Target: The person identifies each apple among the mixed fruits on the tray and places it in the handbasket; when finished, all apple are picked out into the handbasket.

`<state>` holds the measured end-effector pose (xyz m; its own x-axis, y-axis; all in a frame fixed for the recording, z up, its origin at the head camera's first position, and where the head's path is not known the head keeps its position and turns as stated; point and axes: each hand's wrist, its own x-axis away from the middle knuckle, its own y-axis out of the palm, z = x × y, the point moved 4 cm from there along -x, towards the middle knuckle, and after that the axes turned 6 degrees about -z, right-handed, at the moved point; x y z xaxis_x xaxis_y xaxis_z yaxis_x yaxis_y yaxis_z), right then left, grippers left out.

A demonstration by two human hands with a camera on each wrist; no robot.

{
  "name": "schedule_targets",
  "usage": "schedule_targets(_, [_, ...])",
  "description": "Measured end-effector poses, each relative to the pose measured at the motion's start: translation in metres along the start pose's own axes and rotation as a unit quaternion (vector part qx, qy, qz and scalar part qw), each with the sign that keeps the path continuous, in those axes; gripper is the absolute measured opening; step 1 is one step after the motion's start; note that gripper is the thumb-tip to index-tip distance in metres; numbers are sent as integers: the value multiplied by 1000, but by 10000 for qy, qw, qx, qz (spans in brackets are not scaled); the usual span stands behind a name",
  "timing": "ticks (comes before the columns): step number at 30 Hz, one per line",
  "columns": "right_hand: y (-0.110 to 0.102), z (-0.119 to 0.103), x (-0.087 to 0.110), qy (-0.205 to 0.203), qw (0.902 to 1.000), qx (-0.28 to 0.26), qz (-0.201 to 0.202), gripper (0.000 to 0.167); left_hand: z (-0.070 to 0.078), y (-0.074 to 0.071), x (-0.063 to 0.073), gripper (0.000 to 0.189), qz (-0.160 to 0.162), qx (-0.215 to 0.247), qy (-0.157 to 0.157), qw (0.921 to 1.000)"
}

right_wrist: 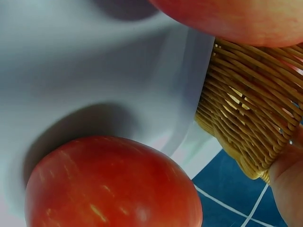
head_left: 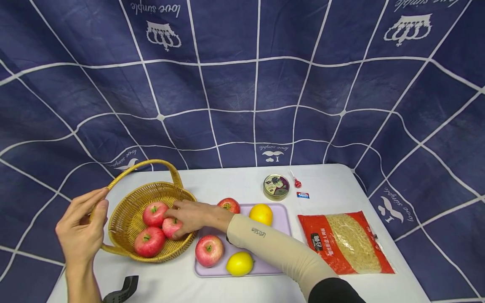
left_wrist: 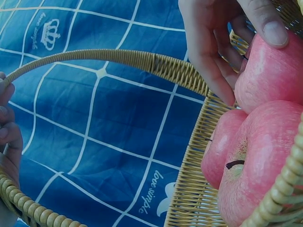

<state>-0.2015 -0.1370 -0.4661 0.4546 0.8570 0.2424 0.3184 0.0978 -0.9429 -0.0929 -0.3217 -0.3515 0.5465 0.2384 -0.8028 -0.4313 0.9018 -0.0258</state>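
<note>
My left hand grips the arched handle of a woven basket at the left of the table. Inside the basket, my right hand holds a red apple, with thumb and fingers on either side of it. Two more apples, one toward the back and one toward the front, lie against it. In the left wrist view, the right thumb presses on the held apple. My right forearm crosses over a lilac tray and hides part of it.
On the tray are a front apple, a back apple, a lemon and an orange-yellow fruit. A round tin, a lollipop, a small blue packet and a red pasta bag lie right of center.
</note>
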Motion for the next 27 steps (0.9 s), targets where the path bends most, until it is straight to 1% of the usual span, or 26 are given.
schedule_targets(7, [-6, 1, 5, -12, 9999, -117, 108, 65, -1, -1, 0, 20, -23, -86, -39, 10000])
schedule_targets(12, [-11, 3, 9, -98, 9997, -132, 201, 64, 0, 0, 0, 20, -18, -44, 7, 10000])
schedule_targets(20, [-18, 6, 19, -341, 9985, -198, 390, 63, -1, -1, -1, 20, 0, -20, 29, 10000])
schedule_targets(27, [-25, 9, 33, -578, 9963, -240, 592, 62, -1, -1, -1, 20, -22, -4, 14, 10000])
